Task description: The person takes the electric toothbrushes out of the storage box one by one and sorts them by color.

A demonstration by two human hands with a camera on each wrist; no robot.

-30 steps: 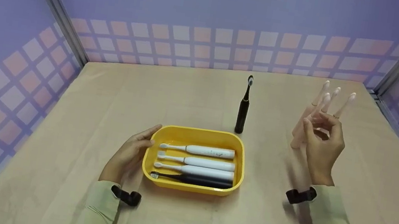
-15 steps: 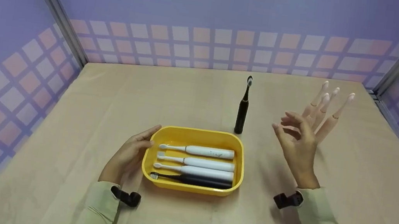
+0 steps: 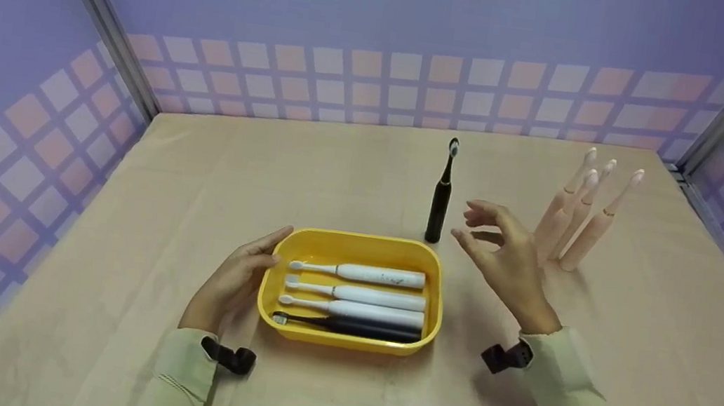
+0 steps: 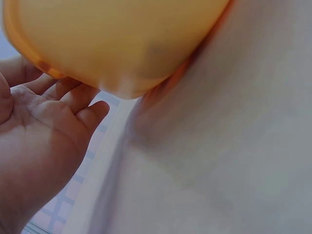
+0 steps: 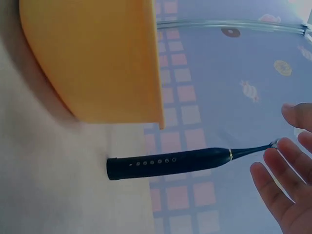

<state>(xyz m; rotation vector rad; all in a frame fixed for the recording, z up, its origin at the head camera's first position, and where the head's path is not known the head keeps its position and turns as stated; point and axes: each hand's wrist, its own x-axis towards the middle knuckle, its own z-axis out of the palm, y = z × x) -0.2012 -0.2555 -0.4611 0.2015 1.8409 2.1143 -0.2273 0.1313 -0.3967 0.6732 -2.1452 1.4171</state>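
A yellow plastic box sits in front of me, holding several electric toothbrushes: white ones and a black one, lying side by side with heads to the left. My left hand holds the box's left end, thumb at the rim and fingers along the outer wall. Another black electric toothbrush stands upright just behind the box's right corner. To its right is my right hand, with nothing in it, thumb and fingers apart and pointing toward the brush.
Several pink electric toothbrushes stand upright in a cluster at the right, beyond my right hand. Cloth covers the table. Walls with a tile pattern enclose the back and sides.
My right hand has moved left, from in front of the pink toothbrushes toward the standing black one, and its fingers have spread somewhat. The left hand and box have stayed put.
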